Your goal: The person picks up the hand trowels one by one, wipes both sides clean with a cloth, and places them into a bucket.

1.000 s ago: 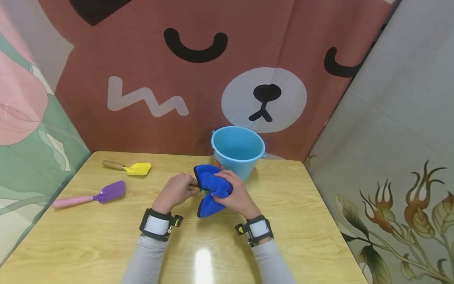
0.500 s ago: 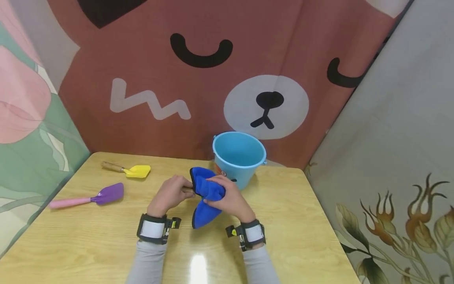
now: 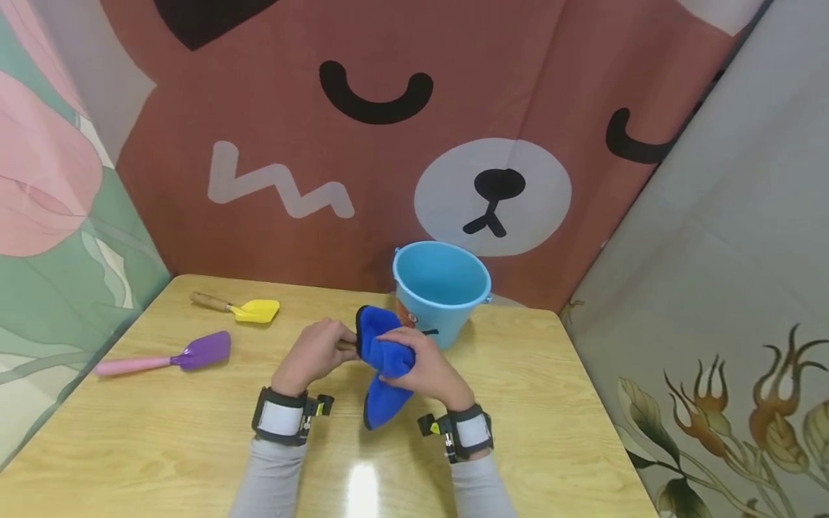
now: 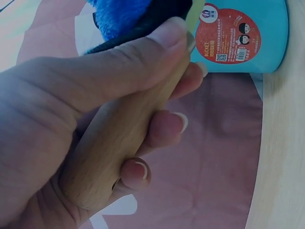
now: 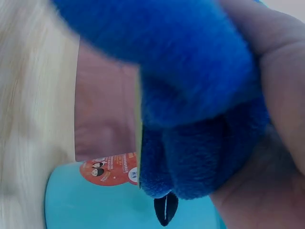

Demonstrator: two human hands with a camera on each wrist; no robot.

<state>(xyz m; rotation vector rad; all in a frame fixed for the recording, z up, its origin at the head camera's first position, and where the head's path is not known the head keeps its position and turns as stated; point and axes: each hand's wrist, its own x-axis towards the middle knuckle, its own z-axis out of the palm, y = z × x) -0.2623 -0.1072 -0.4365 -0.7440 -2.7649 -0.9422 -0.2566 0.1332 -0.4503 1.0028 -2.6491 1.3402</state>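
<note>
My left hand (image 3: 312,356) grips a wooden handle (image 4: 114,143), thumb laid along it and fingers curled underneath. A sliver of the tool's light green head (image 4: 194,16) shows past the thumb; the cloth hides the remainder. Bunched around that head is a fluffy blue cloth (image 3: 385,352) with black edging. My right hand (image 3: 432,367) pinches the cloth between thumb and fingers from the right side, and one flap hangs below. In the right wrist view, folded cloth (image 5: 190,95) fills the middle, with a thin yellow-green edge (image 5: 139,119) beside it. Both hands are held above the table.
A light blue bucket (image 3: 463,324) stands upright just behind the hands, a red label (image 4: 228,36) on its side. At the left lie a yellow shovel (image 3: 255,311) with a wooden handle and a purple shovel (image 3: 201,351) with a pink handle. Printed curtains (image 3: 272,252) border the wooden table.
The cloth's lower flap has swung downward and hangs lower. The green bit seen between the hands a second ago is now covered in the head view. Both grips stay the same.
</note>
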